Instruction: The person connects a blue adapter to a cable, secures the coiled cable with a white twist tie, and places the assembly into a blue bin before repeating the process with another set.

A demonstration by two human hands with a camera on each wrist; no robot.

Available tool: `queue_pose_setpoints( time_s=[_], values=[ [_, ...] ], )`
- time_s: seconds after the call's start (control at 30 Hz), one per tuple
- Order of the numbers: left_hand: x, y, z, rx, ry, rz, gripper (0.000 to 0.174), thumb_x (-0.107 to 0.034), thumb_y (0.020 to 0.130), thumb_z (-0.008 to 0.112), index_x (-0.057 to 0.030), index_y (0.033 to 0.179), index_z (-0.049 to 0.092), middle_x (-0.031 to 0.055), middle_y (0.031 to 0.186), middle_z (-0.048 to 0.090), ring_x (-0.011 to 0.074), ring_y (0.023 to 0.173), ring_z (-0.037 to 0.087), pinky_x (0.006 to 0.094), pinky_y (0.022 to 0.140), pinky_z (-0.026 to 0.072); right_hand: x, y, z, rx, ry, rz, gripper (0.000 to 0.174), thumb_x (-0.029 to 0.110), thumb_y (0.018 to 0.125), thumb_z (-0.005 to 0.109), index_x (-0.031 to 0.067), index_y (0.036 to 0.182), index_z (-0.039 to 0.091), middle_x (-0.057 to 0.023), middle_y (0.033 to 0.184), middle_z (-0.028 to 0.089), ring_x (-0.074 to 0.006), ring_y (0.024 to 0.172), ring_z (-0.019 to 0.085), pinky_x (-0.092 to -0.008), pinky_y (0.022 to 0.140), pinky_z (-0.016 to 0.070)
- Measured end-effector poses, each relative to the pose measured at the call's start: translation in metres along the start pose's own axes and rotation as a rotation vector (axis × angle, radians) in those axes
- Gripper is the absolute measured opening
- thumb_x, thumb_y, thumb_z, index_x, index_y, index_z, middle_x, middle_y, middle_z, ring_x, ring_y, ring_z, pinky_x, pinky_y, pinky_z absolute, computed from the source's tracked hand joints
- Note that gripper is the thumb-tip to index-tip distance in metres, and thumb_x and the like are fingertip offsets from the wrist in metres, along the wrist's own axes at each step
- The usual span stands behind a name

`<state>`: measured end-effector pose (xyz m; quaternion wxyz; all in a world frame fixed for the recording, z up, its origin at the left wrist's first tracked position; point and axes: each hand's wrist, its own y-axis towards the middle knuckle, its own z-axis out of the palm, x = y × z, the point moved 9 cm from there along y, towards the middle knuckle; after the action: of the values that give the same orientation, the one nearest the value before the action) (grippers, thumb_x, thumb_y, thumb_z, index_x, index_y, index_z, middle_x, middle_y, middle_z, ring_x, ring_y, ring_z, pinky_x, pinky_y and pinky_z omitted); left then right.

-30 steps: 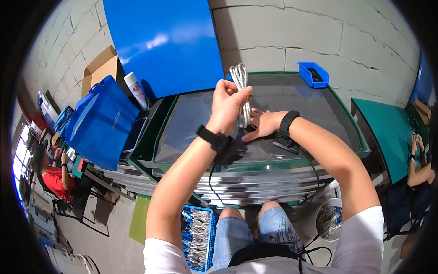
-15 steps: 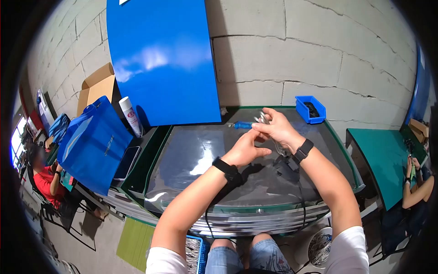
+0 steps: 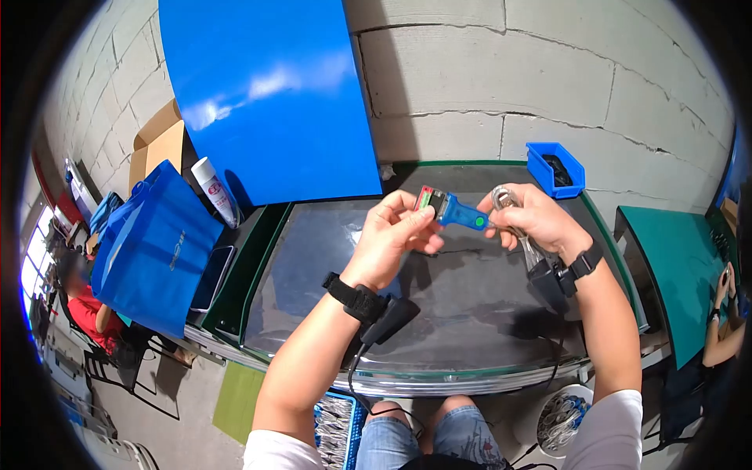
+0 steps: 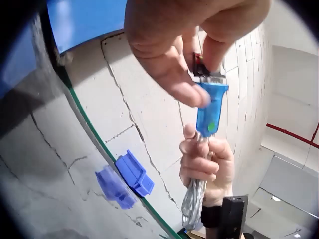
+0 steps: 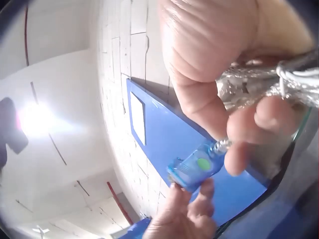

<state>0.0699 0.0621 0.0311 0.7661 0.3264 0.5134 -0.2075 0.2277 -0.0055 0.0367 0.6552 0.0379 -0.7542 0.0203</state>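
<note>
My left hand (image 3: 399, 227) pinches the plug end of a translucent blue connector (image 3: 454, 210) with a green dot, held above the table. In the left wrist view the connector (image 4: 209, 107) hangs from my fingertips. My right hand (image 3: 533, 215) grips a coiled bundle of silvery cable (image 3: 505, 196) that runs into the connector's back. The right wrist view shows the cable bundle (image 5: 259, 79) wrapped by my fingers and the connector (image 5: 197, 169) beyond it.
A glass-topped green table (image 3: 439, 313) lies under my hands. A small blue bin (image 3: 556, 168) sits at its far right, a big blue panel (image 3: 258, 94) leans on the block wall, and a spray can (image 3: 211, 188) and blue bag (image 3: 149, 243) stand at left.
Both hands lifted off the table and moved apart. My left hand took hold of the blue connector, which lay on the table before; the right hand keeps the cable coil.
</note>
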Motion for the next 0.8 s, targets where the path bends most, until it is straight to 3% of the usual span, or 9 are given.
queue_pose_setpoints(
  time_s=[0.07, 0.13, 0.2, 0.23, 0.33, 0.43, 0.63, 0.73, 0.8],
  values=[
    [0.012, -0.005, 0.003, 0.011, 0.043, -0.16, 0.011, -0.016, 0.086, 0.056, -0.0071, 0.086, 0.049, 0.0116, 0.076, 0.064, 0.0171, 0.059, 0.062, 0.028, 0.057, 0.0511, 0.004, -0.007, -0.002, -0.14, -0.131, -0.088, 0.036, 0.016, 0.081, 0.062, -0.0018, 0.11, 0.051, -0.0087, 0.087, 0.06, -0.008, 0.061, 0.056, -0.0195, 0.052, 0.046],
    [0.016, -0.006, 0.004, -0.021, 0.041, -0.178, 0.012, -0.015, 0.086, 0.052, -0.0085, 0.078, 0.046, 0.0119, 0.071, 0.063, 0.0169, 0.054, 0.061, 0.0282, 0.054, 0.0507, -0.001, -0.006, 0.004, -0.166, -0.135, -0.179, 0.044, 0.021, 0.08, 0.065, 0.0015, 0.116, 0.047, -0.0074, 0.089, 0.058, -0.0112, 0.069, 0.057, -0.025, 0.06, 0.048],
    [0.027, -0.007, 0.005, 0.014, -0.051, -0.268, 0.012, -0.015, 0.086, 0.052, -0.009, 0.077, 0.047, 0.012, 0.072, 0.064, 0.0168, 0.055, 0.061, 0.0277, 0.054, 0.0507, 0.034, -0.021, 0.025, -0.255, -0.54, -0.647, 0.047, 0.021, 0.077, 0.069, 0.0031, 0.115, 0.049, -0.0062, 0.088, 0.057, -0.015, 0.078, 0.057, -0.0313, 0.069, 0.0473],
    [0.027, -0.007, 0.005, 0.013, -0.046, -0.267, 0.012, -0.015, 0.086, 0.052, -0.009, 0.077, 0.047, 0.012, 0.072, 0.064, 0.0168, 0.055, 0.061, 0.0277, 0.054, 0.0507, 0.032, -0.023, 0.035, -0.238, -0.596, -0.677, 0.05, 0.024, 0.073, 0.073, 0.0052, 0.114, 0.051, -0.0081, 0.09, 0.057, -0.0206, 0.082, 0.057, -0.0346, 0.073, 0.0457],
    [0.028, -0.009, 0.008, 0.037, 0.013, -0.271, 0.013, -0.018, 0.088, 0.052, -0.0085, 0.08, 0.05, 0.01, 0.07, 0.063, 0.0154, 0.055, 0.06, 0.0262, 0.053, 0.0494, 0.016, -0.019, 0.042, -0.24, -0.848, -0.544, 0.041, 0.023, 0.071, 0.073, 0.0057, 0.106, 0.059, -0.0109, 0.079, 0.056, -0.0265, 0.067, 0.056, -0.0341, 0.061, 0.0449],
    [0.026, -0.009, 0.014, 0.068, -0.042, -0.265, 0.016, -0.024, 0.09, 0.051, -0.0081, 0.088, 0.051, 0.0078, 0.07, 0.062, 0.0135, 0.056, 0.058, 0.0245, 0.052, 0.0476, 0.019, -0.023, 0.038, -0.224, -0.689, -0.656, 0.037, 0.021, 0.072, 0.073, 0.0045, 0.103, 0.062, -0.0097, 0.073, 0.054, -0.0252, 0.061, 0.054, -0.0341, 0.056, 0.0433],
    [0.01, -0.014, 0.025, 0.179, -0.105, -0.137, 0.038, -0.028, 0.092, 0.05, -0.006, 0.123, 0.046, 0.0051, 0.08, 0.06, 0.0105, 0.061, 0.057, 0.0233, 0.054, 0.0462, 0.034, -0.036, 0.04, -0.272, -0.704, -0.698, 0.04, 0.016, 0.07, 0.074, 0.0045, 0.106, 0.061, -0.0088, 0.074, 0.054, -0.0235, 0.062, 0.053, -0.0316, 0.057, 0.0433],
    [0.008, -0.017, 0.032, 0.334, -0.178, -0.11, 0.037, -0.029, 0.09, 0.054, -0.0046, 0.118, 0.05, 0.0073, 0.087, 0.06, 0.0155, 0.061, 0.058, 0.0252, 0.054, 0.0469, 0.036, -0.04, 0.043, -0.274, -0.679, -0.82, 0.042, 0.01, 0.067, 0.074, 0.0053, 0.107, 0.061, -0.0078, 0.077, 0.056, -0.0235, 0.068, 0.055, -0.032, 0.061, 0.0447],
    [0.006, -0.021, 0.036, 0.366, -0.178, -0.101, 0.036, -0.028, 0.09, 0.055, -0.0059, 0.118, 0.051, 0.0061, 0.082, 0.06, 0.0139, 0.062, 0.058, 0.0254, 0.055, 0.0478, 0.038, -0.041, 0.045, -0.249, -0.657, -0.86, 0.044, 0.008, 0.065, 0.073, 0.0057, 0.107, 0.062, -0.0076, 0.079, 0.056, -0.024, 0.071, 0.055, -0.0326, 0.064, 0.0452]
  ],
)
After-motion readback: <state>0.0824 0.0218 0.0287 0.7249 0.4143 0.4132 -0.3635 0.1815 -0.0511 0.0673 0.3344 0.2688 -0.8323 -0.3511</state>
